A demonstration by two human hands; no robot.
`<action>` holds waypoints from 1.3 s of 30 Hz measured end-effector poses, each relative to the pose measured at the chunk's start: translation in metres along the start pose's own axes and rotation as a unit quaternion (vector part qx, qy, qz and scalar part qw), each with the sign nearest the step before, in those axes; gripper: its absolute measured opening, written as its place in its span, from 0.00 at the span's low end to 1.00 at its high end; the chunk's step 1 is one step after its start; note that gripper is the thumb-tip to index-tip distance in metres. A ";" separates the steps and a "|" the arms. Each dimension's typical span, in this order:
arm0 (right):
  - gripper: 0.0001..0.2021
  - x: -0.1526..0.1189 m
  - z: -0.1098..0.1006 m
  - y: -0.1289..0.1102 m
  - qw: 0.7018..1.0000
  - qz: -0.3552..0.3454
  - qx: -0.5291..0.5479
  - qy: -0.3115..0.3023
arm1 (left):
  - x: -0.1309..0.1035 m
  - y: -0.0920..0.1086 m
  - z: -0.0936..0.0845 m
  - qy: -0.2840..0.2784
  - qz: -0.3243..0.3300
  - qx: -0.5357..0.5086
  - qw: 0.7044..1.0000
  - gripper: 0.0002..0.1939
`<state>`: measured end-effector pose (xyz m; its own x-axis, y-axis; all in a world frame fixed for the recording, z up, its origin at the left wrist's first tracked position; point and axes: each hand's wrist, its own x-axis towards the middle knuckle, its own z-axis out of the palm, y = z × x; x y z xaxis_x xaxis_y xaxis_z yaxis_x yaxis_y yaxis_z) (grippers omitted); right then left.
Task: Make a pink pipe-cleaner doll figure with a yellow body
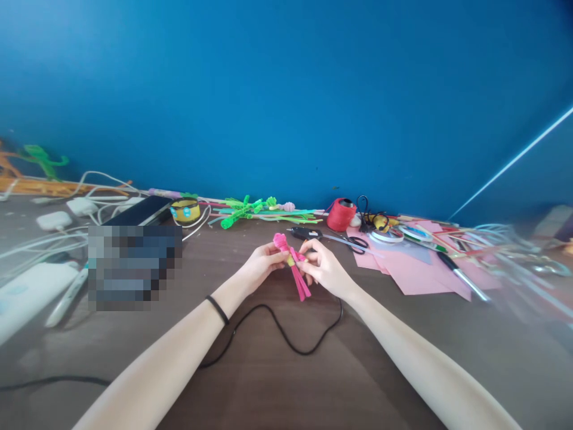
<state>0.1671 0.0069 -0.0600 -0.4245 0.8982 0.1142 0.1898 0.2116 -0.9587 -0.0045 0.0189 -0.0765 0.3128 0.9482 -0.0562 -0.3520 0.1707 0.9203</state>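
A pink figure bent from pipe cleaners (301, 283), with a yellow band round its middle, is held up between my two hands over the brown table. My left hand (264, 263) pinches it on its left side, just below the rounded pink top. On the other side my right hand (323, 266) has its fingertips closed on a pink part near the yellow band. Several straight pink strands hang below the fingers. Just beyond my right hand lies a black glue gun (306, 233) with a clear stick at its back.
Green pipe cleaners (244, 212) lie along the blue wall. Behind my right hand are a red thread spool (341, 215) and black scissors (358, 243). Pink paper sheets (416, 275) and a pen (463, 276) lie right. A black cord (286, 337) crosses below my hands; white chargers (54, 221) sit left.
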 end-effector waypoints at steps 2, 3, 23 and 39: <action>0.08 -0.001 -0.001 -0.001 1.000 -0.014 -0.026 0.007 | 0.000 -0.001 0.001 0.003 0.000 0.013 1.000 0.13; 0.07 -0.002 -0.001 -0.001 0.999 -0.018 -0.038 0.011 | 0.000 -0.001 0.001 0.000 0.001 0.018 1.000 0.13; 0.13 0.002 0.001 0.000 0.995 0.070 0.036 -0.060 | -0.008 0.007 0.007 -0.043 0.006 0.053 0.998 0.12; 0.07 0.005 -0.024 -0.007 0.966 -0.075 -0.243 0.053 | -0.010 0.010 0.010 -0.066 -0.004 0.084 0.994 0.08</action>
<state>0.1849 0.0191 -0.0466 -0.3908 0.8727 0.2926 0.5371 0.4743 -0.6975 -0.0020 0.0085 -0.0628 0.4324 0.9014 -0.0231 -0.1993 0.1205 0.9725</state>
